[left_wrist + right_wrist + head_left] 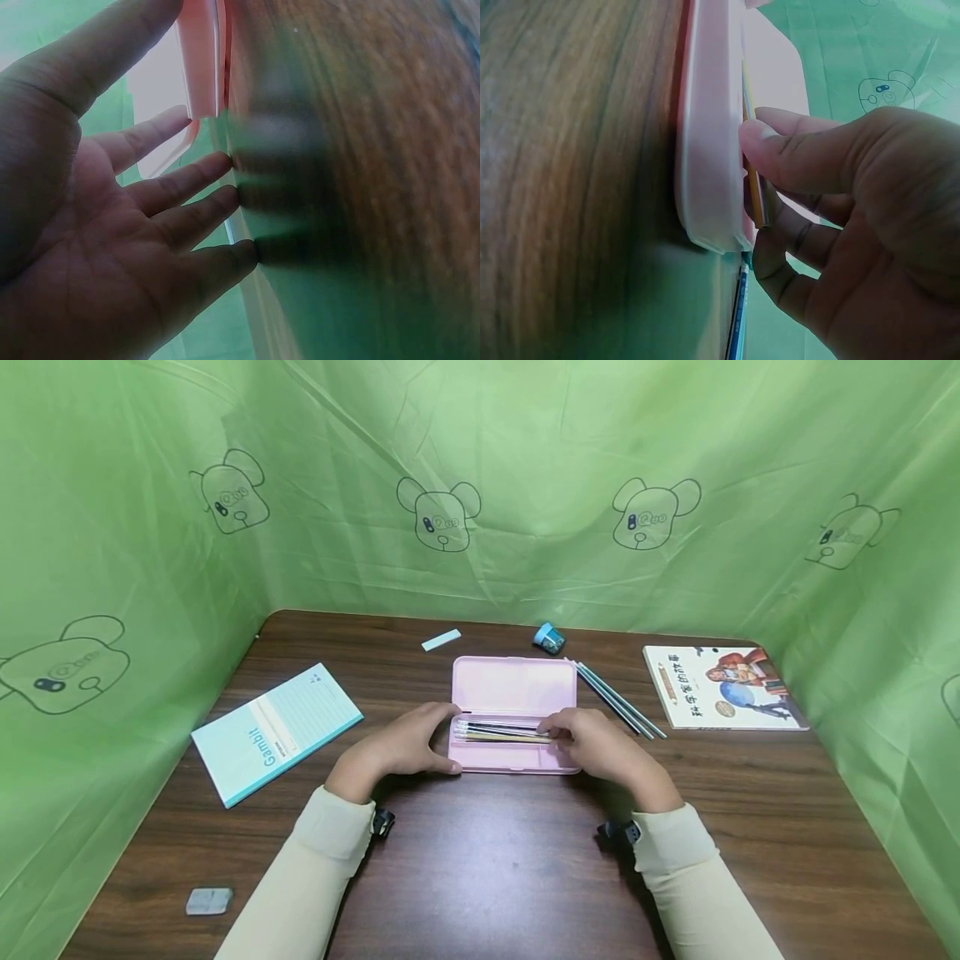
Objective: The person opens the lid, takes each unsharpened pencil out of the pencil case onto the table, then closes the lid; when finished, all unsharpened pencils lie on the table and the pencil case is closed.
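Observation:
A pink pencil case (514,685) lies on the table with its lid tipped back. Several pencils (495,732) lie lengthwise in its tray, dark ones and a yellow one among them. At the case's left end is my left hand (401,745), its thumb by the front corner and index finger by the end wall. Its other fingers (187,184) are spread and nearly straight in the left wrist view. Over the tray's right part, my right hand (600,747) pinches a yellow pencil (755,195) between thumb and fingers, the pencil's end showing below the thumb.
Right of the case lie several dark pencils (618,700). Behind it are a blue sharpener (550,638) and a pale blue strip (441,640). A light-blue notebook (277,735) and an eraser (209,902) lie left; an illustrated book (723,687) lies right. Green curtains (525,577) surround the table.

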The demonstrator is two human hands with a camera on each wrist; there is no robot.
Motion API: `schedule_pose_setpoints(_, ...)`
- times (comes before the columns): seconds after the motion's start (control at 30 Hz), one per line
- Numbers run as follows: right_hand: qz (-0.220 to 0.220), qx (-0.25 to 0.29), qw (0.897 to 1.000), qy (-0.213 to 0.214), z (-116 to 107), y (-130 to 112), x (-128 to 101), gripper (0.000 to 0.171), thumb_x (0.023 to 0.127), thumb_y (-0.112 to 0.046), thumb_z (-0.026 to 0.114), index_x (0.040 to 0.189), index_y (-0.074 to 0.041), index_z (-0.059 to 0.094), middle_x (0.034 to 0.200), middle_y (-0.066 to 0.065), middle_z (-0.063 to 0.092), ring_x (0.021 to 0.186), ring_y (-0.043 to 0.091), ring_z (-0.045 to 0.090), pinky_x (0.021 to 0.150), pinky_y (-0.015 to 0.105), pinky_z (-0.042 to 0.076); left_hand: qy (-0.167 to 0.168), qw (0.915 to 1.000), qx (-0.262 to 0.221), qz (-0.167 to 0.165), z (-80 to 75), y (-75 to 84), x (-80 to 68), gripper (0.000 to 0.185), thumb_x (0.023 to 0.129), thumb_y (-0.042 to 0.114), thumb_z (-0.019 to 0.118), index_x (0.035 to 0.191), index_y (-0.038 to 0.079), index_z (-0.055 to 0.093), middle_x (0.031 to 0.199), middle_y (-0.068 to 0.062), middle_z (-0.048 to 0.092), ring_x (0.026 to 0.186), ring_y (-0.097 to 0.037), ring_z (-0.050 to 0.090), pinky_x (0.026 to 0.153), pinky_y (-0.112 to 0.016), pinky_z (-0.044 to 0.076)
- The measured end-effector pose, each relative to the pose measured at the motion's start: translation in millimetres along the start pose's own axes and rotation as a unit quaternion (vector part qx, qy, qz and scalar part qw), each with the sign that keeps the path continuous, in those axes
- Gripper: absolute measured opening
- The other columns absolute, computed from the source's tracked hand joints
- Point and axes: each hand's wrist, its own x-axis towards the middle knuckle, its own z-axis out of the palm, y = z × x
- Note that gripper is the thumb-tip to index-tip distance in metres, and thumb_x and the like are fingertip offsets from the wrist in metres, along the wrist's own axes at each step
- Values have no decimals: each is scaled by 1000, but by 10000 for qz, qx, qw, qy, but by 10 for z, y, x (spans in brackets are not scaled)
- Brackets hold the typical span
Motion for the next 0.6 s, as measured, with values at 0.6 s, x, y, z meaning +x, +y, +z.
schedule_pose_setpoints(0.6, 540, 750, 9806, 1727, -510, 297, -268, 23, 103, -2, 77, 124, -8, 82, 114, 13, 82, 97, 25, 71, 83, 28, 56, -23, 10000, -42, -35, -7, 14, -15, 91, 91, 37, 95, 164, 8, 50, 169, -19, 51, 160, -39, 46, 133, -59, 39)
